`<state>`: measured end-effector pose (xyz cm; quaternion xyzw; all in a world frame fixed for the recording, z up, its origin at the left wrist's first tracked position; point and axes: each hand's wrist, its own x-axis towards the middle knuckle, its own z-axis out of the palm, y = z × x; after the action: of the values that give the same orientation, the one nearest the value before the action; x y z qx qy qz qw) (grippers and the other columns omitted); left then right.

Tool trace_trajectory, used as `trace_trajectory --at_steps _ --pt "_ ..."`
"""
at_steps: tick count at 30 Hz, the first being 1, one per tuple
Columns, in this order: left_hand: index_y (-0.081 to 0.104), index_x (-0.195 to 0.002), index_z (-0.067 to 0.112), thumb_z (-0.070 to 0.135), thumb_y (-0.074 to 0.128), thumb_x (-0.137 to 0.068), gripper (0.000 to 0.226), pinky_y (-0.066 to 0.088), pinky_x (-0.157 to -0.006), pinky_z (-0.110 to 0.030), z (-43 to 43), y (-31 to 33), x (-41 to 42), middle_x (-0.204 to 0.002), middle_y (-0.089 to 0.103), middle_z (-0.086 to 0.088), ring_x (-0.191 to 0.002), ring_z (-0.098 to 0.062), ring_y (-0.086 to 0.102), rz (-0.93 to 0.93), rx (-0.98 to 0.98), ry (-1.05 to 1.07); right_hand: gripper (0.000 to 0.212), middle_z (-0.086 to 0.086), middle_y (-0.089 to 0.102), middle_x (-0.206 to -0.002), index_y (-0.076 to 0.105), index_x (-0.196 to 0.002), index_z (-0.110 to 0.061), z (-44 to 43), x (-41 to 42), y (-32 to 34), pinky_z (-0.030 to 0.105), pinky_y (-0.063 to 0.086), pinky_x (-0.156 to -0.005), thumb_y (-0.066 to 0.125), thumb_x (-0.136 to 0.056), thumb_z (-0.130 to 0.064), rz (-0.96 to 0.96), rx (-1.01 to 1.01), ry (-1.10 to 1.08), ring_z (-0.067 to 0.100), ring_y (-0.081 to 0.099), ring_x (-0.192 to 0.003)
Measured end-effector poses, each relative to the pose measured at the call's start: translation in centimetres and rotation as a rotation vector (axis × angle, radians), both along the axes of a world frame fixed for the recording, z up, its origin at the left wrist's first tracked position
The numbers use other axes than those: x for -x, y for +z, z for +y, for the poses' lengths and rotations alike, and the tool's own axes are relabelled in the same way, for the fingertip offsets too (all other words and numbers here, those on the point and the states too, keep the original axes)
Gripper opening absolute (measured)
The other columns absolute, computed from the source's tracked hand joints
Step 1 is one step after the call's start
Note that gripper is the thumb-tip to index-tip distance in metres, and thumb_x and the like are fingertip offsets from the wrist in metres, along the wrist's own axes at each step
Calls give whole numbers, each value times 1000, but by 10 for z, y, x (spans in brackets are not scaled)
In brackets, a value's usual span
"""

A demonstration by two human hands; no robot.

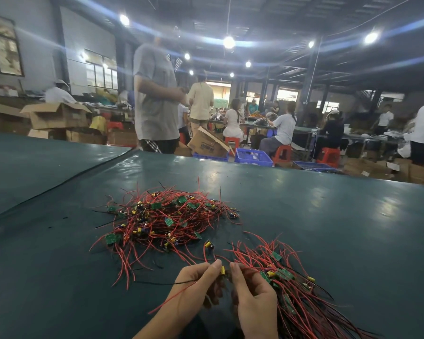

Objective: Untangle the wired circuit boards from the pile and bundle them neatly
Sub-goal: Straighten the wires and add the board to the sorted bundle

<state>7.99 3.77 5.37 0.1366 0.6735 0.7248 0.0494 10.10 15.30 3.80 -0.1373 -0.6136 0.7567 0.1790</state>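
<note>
The left hand [196, 283] had its fingers curled, thumb and fingertips pinching the leads of a small circuit board [222, 270] with a yellow part; one red and one black wire trailed out past its palm. The right hand [252, 297] met it almost fingertip to fingertip at that board, its fingers curled round the neck of a bundle [291, 289] of wired boards whose red and black leads fanned away past the wrist. Both hands were just on the near side of the pile [167, 216], off its near-right edge. The bundle lay nearer than the pile and to its right, apart from it. A lone board [209, 245] sat just off the pile's near edge. The pile, a tangle of red wires and green boards, lay on the dark green tabletop [328, 216]. Far beyond the pile, people [154, 99] sat and stood among cardboard boxes [56, 116] and blue crates [253, 157].
</note>
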Motion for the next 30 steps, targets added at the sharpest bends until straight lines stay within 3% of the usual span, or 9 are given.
trace_trajectory --at_steps 4,8,10,19,24,27,30 --pt "66 -54 17 44 57 -79 38 47 -56 -17 1 0 0 -57 62 3 -58 -8 60 -48 -36 67 10 5 74 -70 75 -74 -13 0 0 -1 30 53 -70 71 -84 -13 14 5 -5 17 71 -68" --pt "73 -57 25 49 51 -85 43 50 -56 -14 1 -2 0 -62 71 2 -64 -8 69 -161 -10 163 13 0 61 -49 74 -72 -12 0 -1 -1 20 44 -49 70 -84 -11 24 6 -3 5 54 -44" --pt "74 -59 29 49 50 -88 43 51 -59 -16 1 -1 0 -66 73 1 -68 -9 71 -171 0 170 13 -2 58 -46 74 -72 -12 0 -1 -2 22 40 -49 70 -85 -13 14 2 2 5 51 -42" --pt "71 -68 4 38 39 -99 55 40 -47 -24 -2 -1 3 -62 65 -13 -51 -19 56 -163 -23 121 18 -2 55 -42 71 -69 -8 14 7 -4 20 38 -36 71 -84 -18 -17 83 -165 4 44 -34" --pt "72 -61 11 48 45 -92 56 42 -47 -23 -10 -3 9 -63 65 -12 -52 -18 56 -219 -107 152 16 -4 64 -48 69 -73 -6 24 10 -1 17 35 -31 70 -86 -16 8 215 -326 0 44 -32" --pt "75 -75 8 56 41 -89 60 45 -46 -22 -19 -5 18 -69 68 -12 -53 -17 58 -259 -164 197 17 -5 69 -56 69 -79 -5 29 13 -3 17 34 -30 68 -88 -19 -13 327 -405 0 44 -33" --pt "74 -87 13 52 40 -92 51 49 -54 -24 -33 -9 27 -77 73 -7 -63 -17 64 -97 -67 290 16 1 75 -77 69 -85 -6 29 14 -5 19 36 -32 65 -91 -21 -39 390 -429 9 49 -47"
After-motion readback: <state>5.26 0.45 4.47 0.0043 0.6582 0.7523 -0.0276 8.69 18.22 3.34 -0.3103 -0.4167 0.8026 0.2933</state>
